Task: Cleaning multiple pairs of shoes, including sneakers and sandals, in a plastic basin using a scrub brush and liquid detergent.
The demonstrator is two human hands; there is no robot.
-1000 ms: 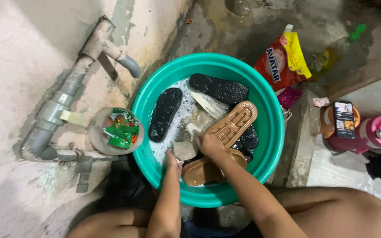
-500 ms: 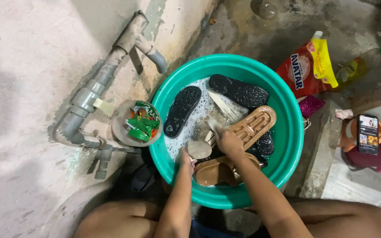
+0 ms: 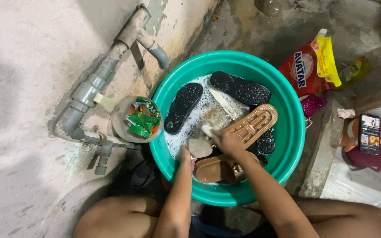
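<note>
We hold both hands low in the green basin [image 3: 294, 132], at the centre of the frame. The left hand [image 3: 186, 158] rests at the near rim, fingers curled against the brown sandal [image 3: 214, 169] half sunk in suds. The right hand [image 3: 228, 142] is closed around a small pale item, possibly a brush or soap; foam hides it. It presses on the heel of the tan sandal [image 3: 252, 125], which lies sole-up across the basin. Two black sandals [image 3: 183, 107] lie toward the far side.

Risk: wet soles are slippery, so a sandal may shoot from the grip and splash water toward the phone [image 3: 369, 133] at the right edge. The basin sits on a wet, stained concrete floor [image 3: 252, 31]. A grey pipe with a tap [image 3: 151, 44] runs along the rough wall at upper left; a red detergent pouch [image 3: 307, 66] lies at upper right.
</note>
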